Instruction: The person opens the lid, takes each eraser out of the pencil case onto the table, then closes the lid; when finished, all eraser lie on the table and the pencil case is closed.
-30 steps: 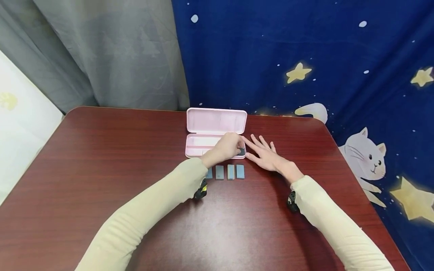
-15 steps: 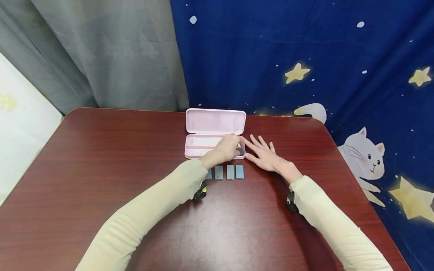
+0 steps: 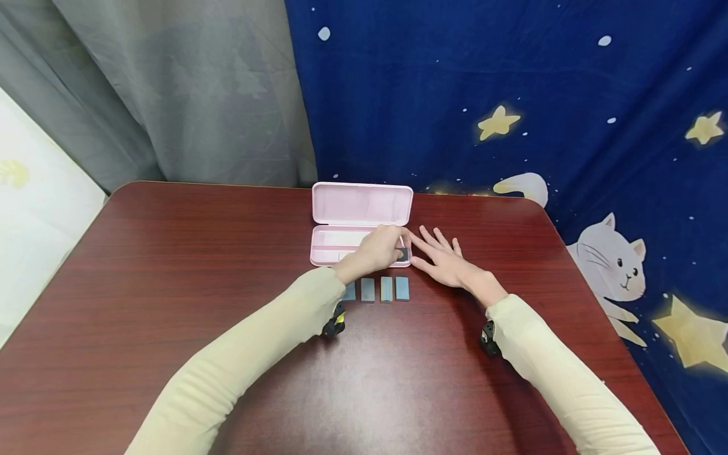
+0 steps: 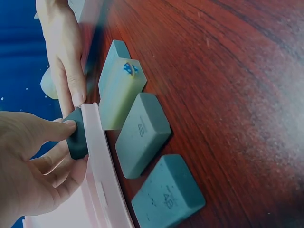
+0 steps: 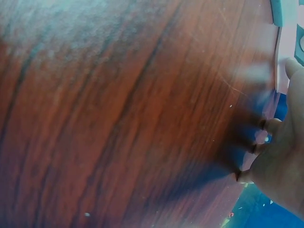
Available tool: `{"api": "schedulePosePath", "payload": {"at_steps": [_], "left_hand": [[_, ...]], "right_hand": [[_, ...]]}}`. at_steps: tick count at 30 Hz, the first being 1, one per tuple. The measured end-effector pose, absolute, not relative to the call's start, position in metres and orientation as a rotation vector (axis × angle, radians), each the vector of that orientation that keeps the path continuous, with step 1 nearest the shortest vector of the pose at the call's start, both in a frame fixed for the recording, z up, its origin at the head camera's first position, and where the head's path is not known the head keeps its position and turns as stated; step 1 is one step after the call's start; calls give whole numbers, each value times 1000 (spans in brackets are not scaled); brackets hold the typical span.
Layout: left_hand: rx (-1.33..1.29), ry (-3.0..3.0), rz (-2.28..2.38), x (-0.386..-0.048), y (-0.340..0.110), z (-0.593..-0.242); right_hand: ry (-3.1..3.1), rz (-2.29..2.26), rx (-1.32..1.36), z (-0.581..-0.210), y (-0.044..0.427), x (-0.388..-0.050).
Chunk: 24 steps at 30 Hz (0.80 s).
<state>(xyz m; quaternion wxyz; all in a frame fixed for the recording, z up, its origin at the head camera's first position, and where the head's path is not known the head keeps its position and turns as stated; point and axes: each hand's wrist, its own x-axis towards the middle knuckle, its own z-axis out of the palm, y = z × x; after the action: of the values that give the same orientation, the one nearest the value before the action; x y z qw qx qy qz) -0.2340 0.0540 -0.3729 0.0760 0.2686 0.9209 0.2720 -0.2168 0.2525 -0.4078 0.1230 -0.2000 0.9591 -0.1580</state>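
"What's on screen?"
"I see a glossy, wood-grained table (image 3: 170, 265) and a smooth pink case (image 3: 362, 203), lid raised."
"Hands?"
"Right hand (image 3: 446, 264) splayed beside it; left hand (image 3: 376, 248) pinching."
"Pinching what?"
"Beyond those matte, slant-ended blocks (image 4: 144, 135), a dark block (image 4: 78, 138), at the case's front right corner."

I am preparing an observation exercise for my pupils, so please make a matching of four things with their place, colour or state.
1. pink case
2. dark block
3. striped block
4. right hand

A. cream and blue, on the table
B. fingers spread, at the case's right end
C. lid open
D. pinched by the left hand

Pairs: 1-C, 2-D, 3-A, 4-B.
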Motion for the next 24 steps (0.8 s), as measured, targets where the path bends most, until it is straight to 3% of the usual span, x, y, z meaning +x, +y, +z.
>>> {"api": "schedulePosePath", "payload": {"at_steps": [7,14,24], "left_hand": [[739,2703,1137,-238,39,-375],[469,2389,1649,-233,12,-370],[212,2005,1776,-207,-20,-373]], "right_hand": [[2792,-480,-571,-408,253,-217],[2779,-499,-571,-408,250,-217],[2790,-490,-572,-408,251,-217]]}}
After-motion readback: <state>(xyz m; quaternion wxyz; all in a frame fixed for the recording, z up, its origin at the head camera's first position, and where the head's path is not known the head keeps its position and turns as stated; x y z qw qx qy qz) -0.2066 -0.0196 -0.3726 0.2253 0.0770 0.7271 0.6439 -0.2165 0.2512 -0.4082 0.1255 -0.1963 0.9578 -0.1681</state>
